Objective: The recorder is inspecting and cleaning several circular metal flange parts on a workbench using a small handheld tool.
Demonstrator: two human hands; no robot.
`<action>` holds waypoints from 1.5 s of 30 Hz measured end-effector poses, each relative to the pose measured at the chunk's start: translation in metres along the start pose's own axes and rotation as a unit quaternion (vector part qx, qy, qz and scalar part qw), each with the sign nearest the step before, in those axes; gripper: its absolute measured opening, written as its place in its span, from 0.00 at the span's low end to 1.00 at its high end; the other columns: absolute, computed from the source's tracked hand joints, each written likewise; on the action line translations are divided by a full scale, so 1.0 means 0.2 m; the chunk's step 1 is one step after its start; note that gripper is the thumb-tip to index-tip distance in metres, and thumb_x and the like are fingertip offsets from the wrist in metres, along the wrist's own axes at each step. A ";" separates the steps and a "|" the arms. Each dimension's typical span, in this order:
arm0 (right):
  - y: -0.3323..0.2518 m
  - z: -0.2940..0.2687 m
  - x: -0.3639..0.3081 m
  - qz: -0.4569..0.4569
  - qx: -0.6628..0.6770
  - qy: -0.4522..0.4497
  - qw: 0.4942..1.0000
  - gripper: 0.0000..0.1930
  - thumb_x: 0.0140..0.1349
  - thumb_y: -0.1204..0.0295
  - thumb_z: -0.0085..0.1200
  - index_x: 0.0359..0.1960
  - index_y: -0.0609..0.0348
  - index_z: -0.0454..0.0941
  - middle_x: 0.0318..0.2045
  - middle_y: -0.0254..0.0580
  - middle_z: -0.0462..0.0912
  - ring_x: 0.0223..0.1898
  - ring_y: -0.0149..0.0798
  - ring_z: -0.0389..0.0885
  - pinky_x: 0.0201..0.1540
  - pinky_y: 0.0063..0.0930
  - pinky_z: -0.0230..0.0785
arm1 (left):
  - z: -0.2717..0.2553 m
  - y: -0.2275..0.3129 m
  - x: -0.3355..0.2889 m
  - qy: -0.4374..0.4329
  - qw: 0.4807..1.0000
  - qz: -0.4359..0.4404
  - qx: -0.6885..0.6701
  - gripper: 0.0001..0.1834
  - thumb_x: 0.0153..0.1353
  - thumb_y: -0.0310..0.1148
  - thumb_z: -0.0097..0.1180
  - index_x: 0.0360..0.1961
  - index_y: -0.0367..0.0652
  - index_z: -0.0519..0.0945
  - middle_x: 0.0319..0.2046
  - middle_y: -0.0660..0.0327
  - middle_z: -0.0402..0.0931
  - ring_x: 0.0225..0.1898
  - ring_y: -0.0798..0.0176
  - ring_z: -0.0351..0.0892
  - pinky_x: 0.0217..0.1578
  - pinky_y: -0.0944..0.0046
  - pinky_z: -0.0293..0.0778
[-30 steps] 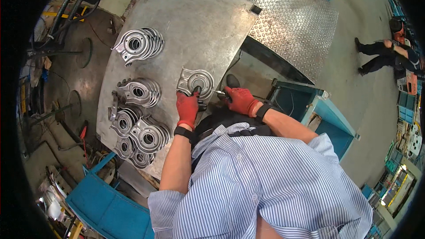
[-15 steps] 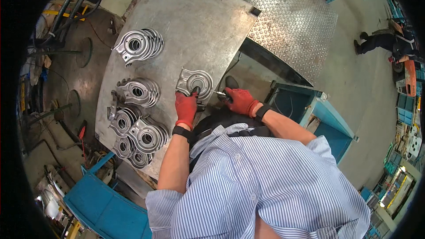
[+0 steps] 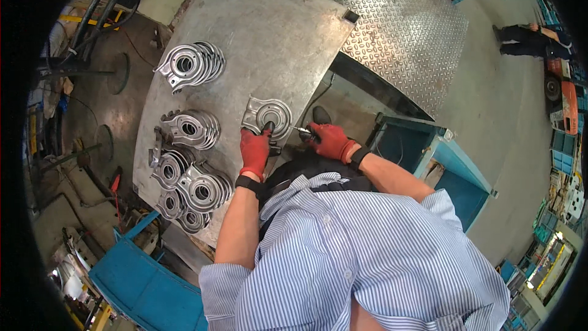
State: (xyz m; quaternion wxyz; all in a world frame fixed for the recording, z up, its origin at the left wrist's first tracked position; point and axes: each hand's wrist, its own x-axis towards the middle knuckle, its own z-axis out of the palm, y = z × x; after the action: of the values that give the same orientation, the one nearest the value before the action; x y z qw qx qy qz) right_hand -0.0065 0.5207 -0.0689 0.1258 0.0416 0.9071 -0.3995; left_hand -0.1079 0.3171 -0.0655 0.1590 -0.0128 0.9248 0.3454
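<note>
A round stamped metal bracket (image 3: pixel 274 114) with a tab and a ringed centre hole lies flat near the right edge of the steel table. My left hand (image 3: pixel 256 147), in a red glove with dark fingertips, grips its near edge, the index finger over the ring. To the right of the bracket, my right hand (image 3: pixel 331 141), gloved alike, is closed around a hand tool (image 3: pixel 304 132) with a thin metal shaft. The shaft points at the bracket's right rim, and its tip is too small to tell whether it touches. The tool's grip is mostly hidden by my fingers.
On the table (image 3: pixel 257 30), stacked brackets (image 3: pixel 190 64) stand at the far left, with more stacks (image 3: pixel 205 190) nearer me. A blue metal bin (image 3: pixel 456 171) is at my right, a blue panel (image 3: pixel 150 285) at lower left. Another person (image 3: pixel 530 41) is at the far right.
My hands and the bracket have barely moved; the tool's tip is slightly further left. The person at the far right has shifted upward in the view.
</note>
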 end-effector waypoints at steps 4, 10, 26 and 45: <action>0.02 0.01 0.00 -0.020 0.000 -0.003 1.000 0.21 0.54 0.60 0.53 0.46 0.58 0.71 0.34 0.56 0.79 0.38 0.57 0.77 0.41 0.46 0.68 | 0.02 -0.05 0.03 -0.018 0.999 0.011 -0.033 0.27 0.50 0.39 0.63 0.44 0.31 0.70 0.42 0.41 0.74 0.47 0.41 0.72 0.46 0.53 0.67; 0.05 0.04 0.00 -0.030 0.005 0.001 1.000 0.22 0.54 0.61 0.54 0.49 0.58 0.70 0.32 0.55 0.79 0.36 0.57 0.76 0.40 0.45 0.68 | 0.03 -0.07 0.03 -0.026 0.999 0.003 -0.034 0.28 0.50 0.40 0.63 0.45 0.31 0.70 0.43 0.42 0.74 0.48 0.42 0.72 0.46 0.54 0.67; 0.01 0.05 0.02 -0.023 0.010 0.005 1.000 0.22 0.54 0.59 0.52 0.47 0.61 0.71 0.34 0.56 0.79 0.38 0.56 0.77 0.41 0.45 0.68 | 0.02 -0.05 0.03 -0.006 1.000 -0.007 -0.030 0.29 0.49 0.39 0.64 0.47 0.32 0.70 0.43 0.42 0.75 0.48 0.42 0.73 0.46 0.55 0.68; 0.00 0.01 0.03 -0.005 -0.004 0.074 0.997 0.20 0.53 0.61 0.55 0.45 0.60 0.71 0.33 0.56 0.79 0.37 0.56 0.78 0.40 0.43 0.69 | 0.01 0.02 0.00 -0.009 0.998 -0.066 -0.003 0.35 0.49 0.44 0.63 0.49 0.29 0.65 0.40 0.38 0.75 0.46 0.39 0.73 0.45 0.50 0.70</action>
State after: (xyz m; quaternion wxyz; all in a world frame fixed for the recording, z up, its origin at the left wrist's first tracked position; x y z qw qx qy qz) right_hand -0.0121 0.5194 -0.0727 0.0568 0.0658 0.9156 -0.3927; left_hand -0.1075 0.3212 -0.0640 0.1893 -0.0711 0.9195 0.3371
